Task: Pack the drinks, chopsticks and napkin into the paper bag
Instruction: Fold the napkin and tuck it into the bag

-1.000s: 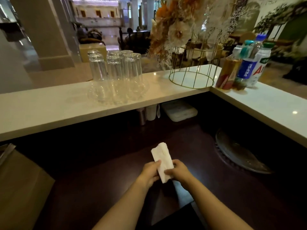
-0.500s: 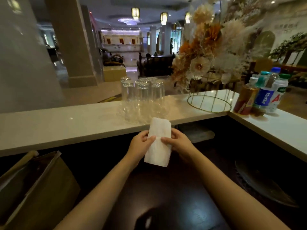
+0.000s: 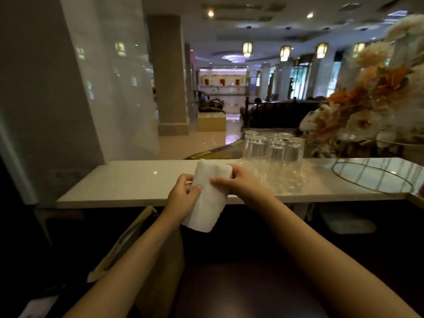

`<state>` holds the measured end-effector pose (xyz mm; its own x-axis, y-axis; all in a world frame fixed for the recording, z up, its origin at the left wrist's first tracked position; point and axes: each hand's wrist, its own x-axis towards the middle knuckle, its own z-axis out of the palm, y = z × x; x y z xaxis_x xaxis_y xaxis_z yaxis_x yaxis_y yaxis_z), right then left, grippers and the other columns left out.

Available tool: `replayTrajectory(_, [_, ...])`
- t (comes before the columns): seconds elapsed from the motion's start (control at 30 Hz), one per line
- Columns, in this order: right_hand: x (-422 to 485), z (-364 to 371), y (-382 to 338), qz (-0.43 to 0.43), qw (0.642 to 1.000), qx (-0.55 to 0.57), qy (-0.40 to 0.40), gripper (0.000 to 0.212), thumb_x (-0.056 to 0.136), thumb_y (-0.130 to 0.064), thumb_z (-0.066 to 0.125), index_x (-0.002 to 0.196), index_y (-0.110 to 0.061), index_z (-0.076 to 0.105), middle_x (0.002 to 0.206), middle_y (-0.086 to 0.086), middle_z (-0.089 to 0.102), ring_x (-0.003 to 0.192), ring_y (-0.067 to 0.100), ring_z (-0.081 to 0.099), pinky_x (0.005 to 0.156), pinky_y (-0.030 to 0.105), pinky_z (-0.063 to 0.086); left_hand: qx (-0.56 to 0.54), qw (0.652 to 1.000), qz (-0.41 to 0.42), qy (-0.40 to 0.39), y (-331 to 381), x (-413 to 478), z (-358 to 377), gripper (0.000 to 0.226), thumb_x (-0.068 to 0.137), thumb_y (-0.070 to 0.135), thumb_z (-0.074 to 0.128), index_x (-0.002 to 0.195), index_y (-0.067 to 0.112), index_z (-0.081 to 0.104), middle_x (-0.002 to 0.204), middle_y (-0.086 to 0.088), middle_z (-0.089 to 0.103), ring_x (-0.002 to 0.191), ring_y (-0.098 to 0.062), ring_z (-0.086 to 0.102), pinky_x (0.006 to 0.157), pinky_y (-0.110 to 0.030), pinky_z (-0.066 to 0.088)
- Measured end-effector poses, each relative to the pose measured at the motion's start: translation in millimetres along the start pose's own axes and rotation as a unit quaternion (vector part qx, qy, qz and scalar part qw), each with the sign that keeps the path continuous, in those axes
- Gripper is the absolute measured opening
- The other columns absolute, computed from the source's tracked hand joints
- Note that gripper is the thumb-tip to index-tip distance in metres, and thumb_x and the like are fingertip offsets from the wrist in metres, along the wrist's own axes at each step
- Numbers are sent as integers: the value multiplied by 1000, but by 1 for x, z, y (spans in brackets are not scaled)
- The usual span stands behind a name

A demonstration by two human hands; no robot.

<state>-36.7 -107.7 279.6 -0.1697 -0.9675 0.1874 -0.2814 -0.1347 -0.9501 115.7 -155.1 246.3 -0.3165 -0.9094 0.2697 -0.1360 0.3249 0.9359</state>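
A folded white napkin (image 3: 207, 196) hangs upright in front of the counter edge, pinched from both sides. My left hand (image 3: 181, 199) grips its left edge and my right hand (image 3: 241, 182) holds its upper right part. The brown paper bag (image 3: 135, 237) stands open below my left forearm, which hides much of it. The drinks and chopsticks are out of view.
A white counter (image 3: 137, 184) runs across at hand height. Several upturned clear glasses (image 3: 275, 152) stand on it to the right, beside a gold wire stand (image 3: 371, 177) with dried flowers (image 3: 367, 99). A dark lower worktop (image 3: 241, 283) lies beneath my arms.
Both hands have lifted the napkin higher and leftward, toward the bag side. The view has swung left and up, so the bottles have left the frame and the bag now sits under my left arm.
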Motion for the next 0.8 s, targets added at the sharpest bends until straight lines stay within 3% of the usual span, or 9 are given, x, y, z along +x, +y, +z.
replayTrajectory(0.1, [17,29,-17,-21,998,-51,-13,26,80,-7,67,104,2,66,90,13,64,84,21,60,72,35,50,-23,1000,-7,-7,0,3,-33,24,87,29,59,108,21,50,106,-6,64,95,-25,64,82,-45,55])
replayTrajectory(0.23, [36,65,-33,-45,993,-106,2,24,77,-18,73,94,-4,65,82,4,61,78,16,56,71,30,48,-16,999,14,29,-9,10,-71,6,84,24,62,90,24,60,97,-8,69,89,-25,66,76,-41,56])
replayTrajectory(0.33, [50,88,-43,-68,980,-189,-6,43,74,-26,76,112,-9,62,102,5,62,96,19,59,85,34,50,19,999,32,24,-20,16,-95,3,84,26,62,82,27,60,85,1,68,81,-18,66,60,-23,53])
replayTrajectory(0.4, [58,103,-48,-89,954,-283,-44,34,75,-27,74,101,-6,65,99,12,65,92,24,59,81,36,49,28,998,48,27,-25,20,-106,8,84,26,63,78,29,60,78,5,67,74,-12,64,51,-11,46])
replayTrajectory(0.47, [62,117,-50,-92,936,-334,-57,26,78,-24,71,69,-3,58,77,16,57,74,27,50,62,33,34,19,998,52,35,-32,22,-115,7,83,24,64,77,26,61,75,4,67,72,-14,64,55,-15,48])
replayTrajectory(0.53, [64,129,-50,-89,934,-342,-47,29,80,-23,68,65,-4,51,70,15,46,69,22,40,56,34,18,4,999,39,28,-39,22,-124,7,85,28,61,86,21,64,83,-3,70,79,-19,66,67,-29,53])
replayTrajectory(0.57, [67,134,-49,-90,935,-341,-37,29,80,-23,68,67,-2,53,70,15,44,68,22,39,56,33,16,3,999,31,27,-44,22,-129,13,87,30,58,91,19,64,88,-5,71,83,-20,66,69,-33,53])
replayTrajectory(0.7, [74,144,-42,-75,941,-329,10,34,80,-24,67,74,8,59,66,11,43,64,21,39,57,31,27,94,994,41,49,-71,18,-154,16,93,26,46,95,23,61,91,4,66,86,-10,60,64,-19,47])
replayTrajectory(0.8, [75,150,-35,-63,944,-324,14,26,80,-25,67,67,-5,56,61,6,43,62,20,39,52,32,28,201,978,33,-41,-96,8,-168,22,89,25,53,110,23,58,106,3,65,97,-13,60,78,-28,51])
